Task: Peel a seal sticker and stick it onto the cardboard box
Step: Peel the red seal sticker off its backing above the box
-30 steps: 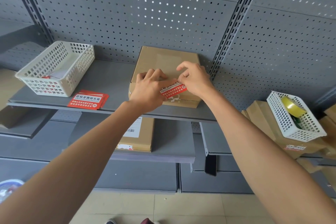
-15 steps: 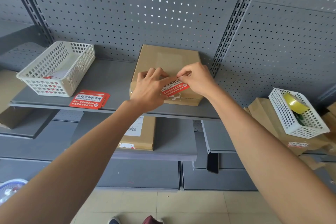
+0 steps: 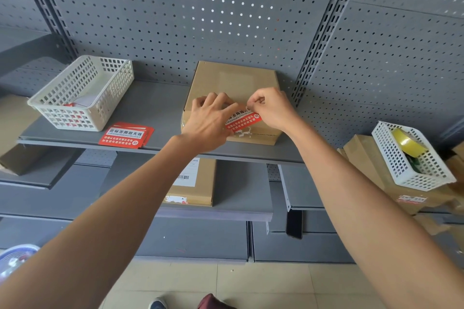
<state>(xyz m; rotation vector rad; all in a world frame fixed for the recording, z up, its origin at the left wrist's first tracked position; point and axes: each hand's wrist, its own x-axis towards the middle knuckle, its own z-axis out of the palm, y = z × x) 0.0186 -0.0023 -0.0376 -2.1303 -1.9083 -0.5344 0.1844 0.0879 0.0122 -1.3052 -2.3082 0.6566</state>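
Observation:
A brown cardboard box [image 3: 233, 80] lies flat on the grey shelf [image 3: 155, 105]. Over its front edge is a red seal sticker [image 3: 244, 120] with white lettering, tilted up to the right. My left hand [image 3: 211, 120] grips the sticker's left end with fingers curled onto the box top. My right hand [image 3: 271, 108] pinches the sticker's upper right corner between thumb and forefinger. The sticker's left part is hidden by my left hand. A stack of the same red stickers [image 3: 125, 135] lies on the shelf left of the box.
A white mesh basket [image 3: 82, 93] stands at the shelf's left. Another white basket [image 3: 411, 155] with a yellow tape roll [image 3: 408, 143] rests on cardboard boxes at the right. A labelled box [image 3: 193, 183] sits on the lower shelf. Pegboard wall behind.
Both hands have stayed on the sticker at the box's front edge. My right hand's fingertips have drawn together on the sticker's upper right corner. The view shifted slightly.

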